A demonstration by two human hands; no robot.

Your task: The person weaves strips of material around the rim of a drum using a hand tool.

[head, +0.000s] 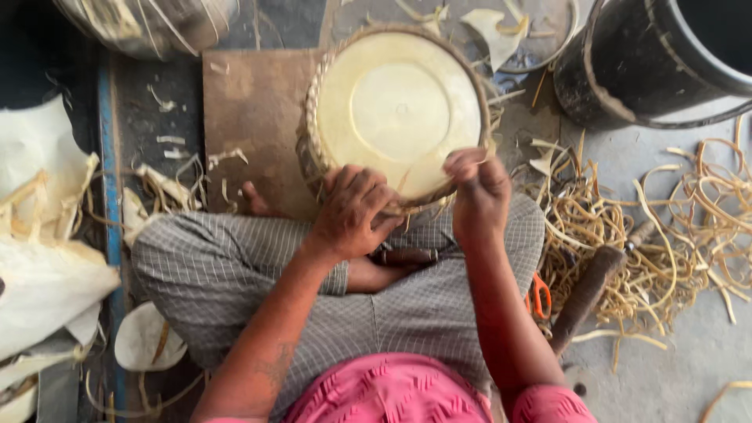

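Partly hidden: drum [398, 106] rim behind both hands' fingers [368, 200].

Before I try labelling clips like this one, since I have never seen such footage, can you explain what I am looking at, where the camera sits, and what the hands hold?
There is no machine here: a person sits cross-legged on the floor and works with bare hands. The one picture comes from a camera worn on the head, looking straight down over the lap.

The left hand grips the near rim of a round woven basket, turned so its pale flat base faces the camera. The right hand pinches a thin pale strip at that same rim between its fingers.

Around them lie a heap of tan cane strips, orange-handled scissors, a dark wooden handle, a black bucket, and pale leaf-like sheets on the left. The basket rests on a brown board.
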